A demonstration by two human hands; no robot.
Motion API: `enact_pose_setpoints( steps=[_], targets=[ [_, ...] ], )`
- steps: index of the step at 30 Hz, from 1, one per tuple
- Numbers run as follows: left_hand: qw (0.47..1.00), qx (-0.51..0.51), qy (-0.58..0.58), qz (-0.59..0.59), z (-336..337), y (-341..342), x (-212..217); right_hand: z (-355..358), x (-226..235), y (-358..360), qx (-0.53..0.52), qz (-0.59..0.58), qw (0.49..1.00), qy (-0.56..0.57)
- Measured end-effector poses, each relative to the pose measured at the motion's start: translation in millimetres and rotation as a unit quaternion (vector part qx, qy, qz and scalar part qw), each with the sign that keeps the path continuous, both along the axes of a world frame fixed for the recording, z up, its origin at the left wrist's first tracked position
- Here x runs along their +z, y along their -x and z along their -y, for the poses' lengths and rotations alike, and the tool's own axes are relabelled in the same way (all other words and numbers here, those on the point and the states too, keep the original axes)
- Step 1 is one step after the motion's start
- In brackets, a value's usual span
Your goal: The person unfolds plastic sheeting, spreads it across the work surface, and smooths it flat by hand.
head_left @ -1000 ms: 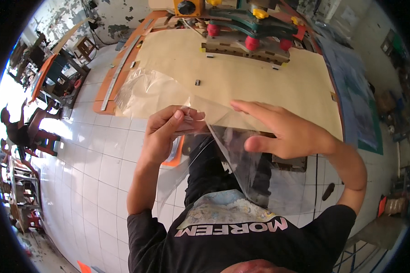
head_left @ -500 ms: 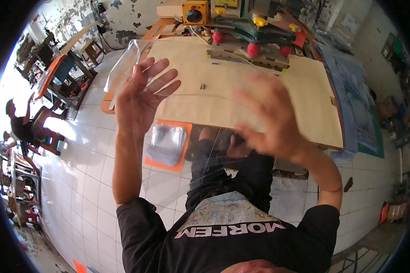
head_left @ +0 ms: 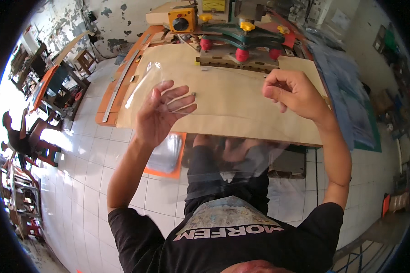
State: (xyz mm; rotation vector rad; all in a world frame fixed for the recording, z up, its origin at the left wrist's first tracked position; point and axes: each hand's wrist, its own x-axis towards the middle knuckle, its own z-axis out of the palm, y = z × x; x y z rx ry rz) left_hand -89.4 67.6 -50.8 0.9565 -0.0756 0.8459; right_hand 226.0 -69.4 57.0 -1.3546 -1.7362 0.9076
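Head view: clear plastic sheet (head_left: 214, 150) stretched crosswise over the bench (head_left: 232, 104) near edge. Left hand (head_left: 161, 113) fingers spread against its left end; right hand (head_left: 294, 93) curled shut, pinching the right end.

Both arms raised in front of the torso, elbows bent, forearms rising from the lower edge. Left hand (head_left: 161, 113): palm toward the camera, fingers (head_left: 180, 98) spread and extended to the right, thumb up. Right hand (head_left: 294, 93): higher and well apart from the left, fingers curled inward into a loose fist, wrist bent, back of the hand facing right.
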Motion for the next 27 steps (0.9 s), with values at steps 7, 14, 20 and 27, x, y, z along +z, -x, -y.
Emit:
enact_pose_setpoints(
  steps=[7, 14, 20, 27],
  targets=[
    [0.996, -0.009, 0.078, 0.033, -13.3, -32.6, -34.2, 17.8, 2.9, -62.3, -0.094, 0.104, 0.988, -0.06],
    [0.968, 0.098, 0.194, 0.125, -22.4, -33.7, -73.4, 1.3, -19.2, -123.1, -0.057, 0.073, 0.995, 0.029],
    [0.923, 0.335, 0.189, 0.012, -50.0, -27.7, -72.8, -38.3, -78.2, -150.7, -0.082, 0.063, 0.983, 0.149],
    [0.889, 0.426, 0.16, -0.039, -83.4, -20.4, -75.0, -70.4, -130.3, -163.5, -0.105, 0.093, 0.959, 0.246]
  ],
)
